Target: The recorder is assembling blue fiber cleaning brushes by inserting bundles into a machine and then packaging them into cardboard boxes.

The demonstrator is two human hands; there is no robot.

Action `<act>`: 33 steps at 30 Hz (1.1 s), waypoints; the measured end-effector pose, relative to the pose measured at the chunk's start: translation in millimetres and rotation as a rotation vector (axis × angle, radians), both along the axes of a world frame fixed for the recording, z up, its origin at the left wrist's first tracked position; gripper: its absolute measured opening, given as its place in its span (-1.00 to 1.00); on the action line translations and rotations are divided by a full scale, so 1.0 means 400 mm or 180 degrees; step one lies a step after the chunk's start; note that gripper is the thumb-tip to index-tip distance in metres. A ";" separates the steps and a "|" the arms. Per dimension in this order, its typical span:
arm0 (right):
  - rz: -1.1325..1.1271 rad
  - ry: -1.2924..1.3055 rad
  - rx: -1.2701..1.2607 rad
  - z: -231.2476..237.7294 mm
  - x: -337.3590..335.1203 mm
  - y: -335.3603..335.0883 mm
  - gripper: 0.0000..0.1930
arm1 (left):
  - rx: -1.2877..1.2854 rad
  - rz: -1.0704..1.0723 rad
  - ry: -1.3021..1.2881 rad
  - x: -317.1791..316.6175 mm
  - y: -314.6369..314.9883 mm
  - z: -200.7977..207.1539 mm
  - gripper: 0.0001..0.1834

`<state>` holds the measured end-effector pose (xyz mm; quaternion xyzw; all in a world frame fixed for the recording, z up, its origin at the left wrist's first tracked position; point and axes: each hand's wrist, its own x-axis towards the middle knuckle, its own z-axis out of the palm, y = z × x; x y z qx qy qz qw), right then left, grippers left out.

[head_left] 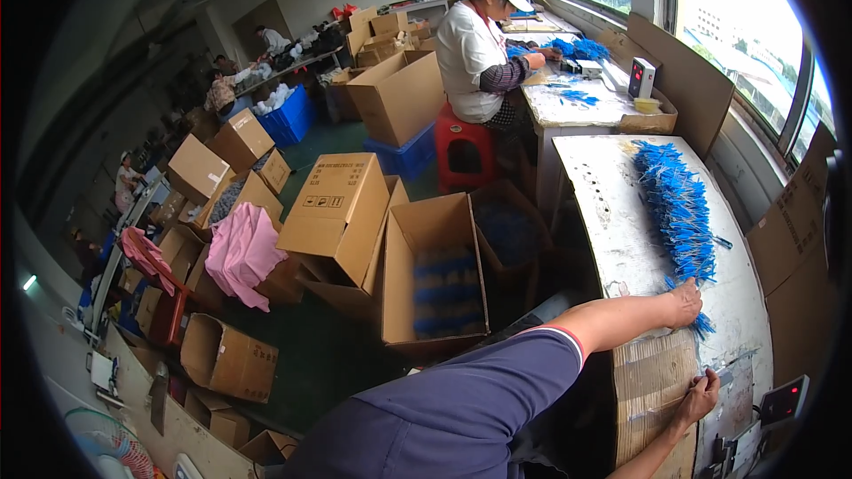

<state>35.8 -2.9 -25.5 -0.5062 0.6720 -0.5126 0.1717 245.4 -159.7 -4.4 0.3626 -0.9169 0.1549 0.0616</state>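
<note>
My left hand [685,303] reaches across the white worktable, its fingers closed on thin blue strips whose ends [703,326] stick out beside it. It is at the near end of a long heap of blue strips [674,208] lying along the table. Closer to me, my right hand [703,393] is pinched at the edge of a flattened cardboard sheet [652,390]. What lies between its fingertips is too small to make out. A thin clear piece [738,358] lies on the table just past the fingertips.
A small device with a red display [784,401] stands at the right. An open carton [435,302] and a closed carton [328,204] are on my left. Ahead, a person in a white cap [470,53] sits on a red stool [463,149] at another table with blue strips.
</note>
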 end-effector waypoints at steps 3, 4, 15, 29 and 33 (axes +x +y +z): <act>-0.0105 0.0022 -0.0025 -0.016 -0.051 0.027 -0.74 | 0.0583 -0.0222 -0.0136 -0.057 0.012 0.031 -0.68; -0.0079 -0.0020 -0.0026 -0.024 -0.064 0.025 -0.74 | 0.0588 -0.0242 -0.0136 -0.064 0.013 0.038 -0.68; 0.0010 -0.0102 0.0008 -0.001 -0.024 0.024 -0.74 | 0.0329 0.0079 0.0717 -0.018 0.030 0.027 -0.69; -0.0288 0.0067 -0.0291 0.003 0.010 0.022 -0.76 | 0.0703 0.0735 0.4422 0.074 0.036 0.020 -0.46; -0.0501 0.0323 -0.0146 0.028 -0.008 0.037 -0.77 | 0.1990 0.0878 0.5203 0.099 0.052 0.077 -0.69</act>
